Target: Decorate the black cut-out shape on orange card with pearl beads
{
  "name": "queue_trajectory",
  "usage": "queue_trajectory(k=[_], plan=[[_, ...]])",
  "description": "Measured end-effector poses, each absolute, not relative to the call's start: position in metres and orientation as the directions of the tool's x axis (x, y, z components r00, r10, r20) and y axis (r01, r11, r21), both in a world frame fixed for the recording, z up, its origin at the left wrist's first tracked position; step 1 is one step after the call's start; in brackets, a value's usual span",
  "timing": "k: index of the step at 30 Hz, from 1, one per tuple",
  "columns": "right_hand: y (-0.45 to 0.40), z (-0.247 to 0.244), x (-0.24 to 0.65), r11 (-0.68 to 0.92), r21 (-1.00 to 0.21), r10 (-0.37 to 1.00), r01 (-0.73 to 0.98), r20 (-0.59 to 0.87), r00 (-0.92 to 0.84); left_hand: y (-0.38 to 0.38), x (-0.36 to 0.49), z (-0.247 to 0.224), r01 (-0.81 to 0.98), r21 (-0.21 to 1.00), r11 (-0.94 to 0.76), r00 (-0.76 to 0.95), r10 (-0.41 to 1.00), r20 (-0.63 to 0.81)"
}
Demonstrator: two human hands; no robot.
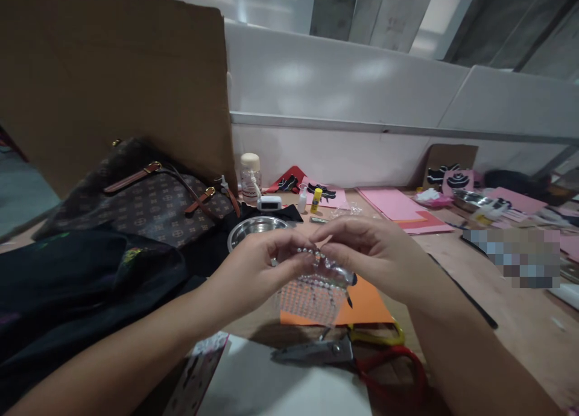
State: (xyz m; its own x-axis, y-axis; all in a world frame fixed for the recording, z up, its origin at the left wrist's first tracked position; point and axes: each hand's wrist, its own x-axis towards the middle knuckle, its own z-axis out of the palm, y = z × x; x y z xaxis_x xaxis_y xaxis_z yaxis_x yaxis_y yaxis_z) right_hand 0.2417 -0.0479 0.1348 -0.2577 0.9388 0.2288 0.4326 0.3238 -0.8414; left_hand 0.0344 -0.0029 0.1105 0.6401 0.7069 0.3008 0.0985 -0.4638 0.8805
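Note:
My left hand [257, 265] and my right hand [380, 253] meet over the table, fingertips almost touching. Between them is a clear sheet of rhinestones [310, 301], its rows of small shiny stones hanging below my fingers. Thumb and fingers of each hand are pinched at the sheet's upper edge, where some stones and clear film show. Behind the sheet lies orange paper [371, 307]. Closer to me, scissors [325, 351] with red and yellow handles rest across white paper [271, 383]. A metal bowl [235, 230] is partly hidden behind my left hand.
A brown patterned bag [108, 193] and dark cloth [90, 283] fill the left side. Along the back stand a bottle [250, 175], a small white device [270, 204] and a yellow glue stick [316, 200]. Pink sheets [389, 205] lie at right, near a dark strip [470, 298].

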Motion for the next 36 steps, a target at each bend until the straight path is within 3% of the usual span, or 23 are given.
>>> queue_trajectory(k=[9, 19, 36], plan=[[-0.049, 0.1337, 0.2438, 0.338, -0.817, 0.94, 0.467, 0.27, -0.209, -0.0018, 0.0347, 0.1088, -0.016, 0.936, -0.352, 0.632, 0.722, 0.282], [-0.0472, 0.1315, 0.2436, 0.342, -0.801, 0.936, 0.492, 0.24, -0.259, -0.0016, 0.0336, 0.1133, 0.244, 0.797, -0.552, 0.571, 0.746, 0.342], [-0.0467, 0.1295, 0.2393, 0.334, -0.807, 0.936, 0.487, 0.22, -0.276, -0.002, 0.0325, 0.1137, 0.272, 0.773, -0.573, 0.56, 0.748, 0.358]])
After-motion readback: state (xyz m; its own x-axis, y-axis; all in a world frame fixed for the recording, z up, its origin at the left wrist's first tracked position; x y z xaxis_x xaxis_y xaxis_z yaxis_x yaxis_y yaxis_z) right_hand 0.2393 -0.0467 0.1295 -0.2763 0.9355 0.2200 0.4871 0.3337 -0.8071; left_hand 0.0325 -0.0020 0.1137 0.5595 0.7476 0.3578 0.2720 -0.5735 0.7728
